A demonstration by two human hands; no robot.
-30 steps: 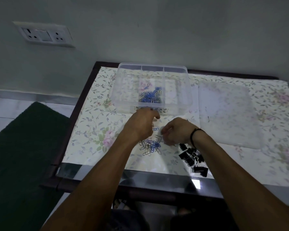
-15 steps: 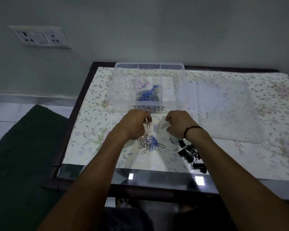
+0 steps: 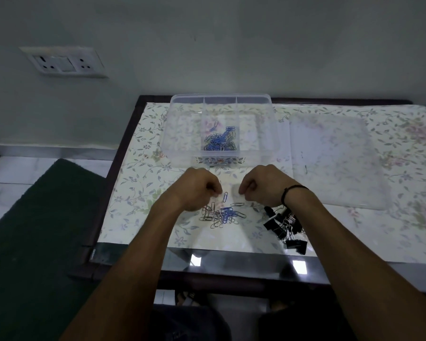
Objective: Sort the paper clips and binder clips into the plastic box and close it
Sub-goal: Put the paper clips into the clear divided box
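Both hands hover with fingers curled above a loose heap of silver and blue wire paper clips (image 3: 220, 215) on the floral-papered, glass-topped table (image 3: 143, 193). Whether the left hand (image 3: 198, 188) or the right hand (image 3: 261, 184) pinches a clip I cannot tell. One blue clip (image 3: 225, 196) lies between them. Black metal binder clips (image 3: 284, 225) sit by the right wrist. Beyond, the clear plastic compartment box (image 3: 221, 131) holds blue clips in its middle section; its clear lid (image 3: 335, 158) lies to the right.

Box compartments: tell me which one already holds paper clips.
The middle compartment of the plastic box holds blue paper clips; the compartments to its left and right look bare.
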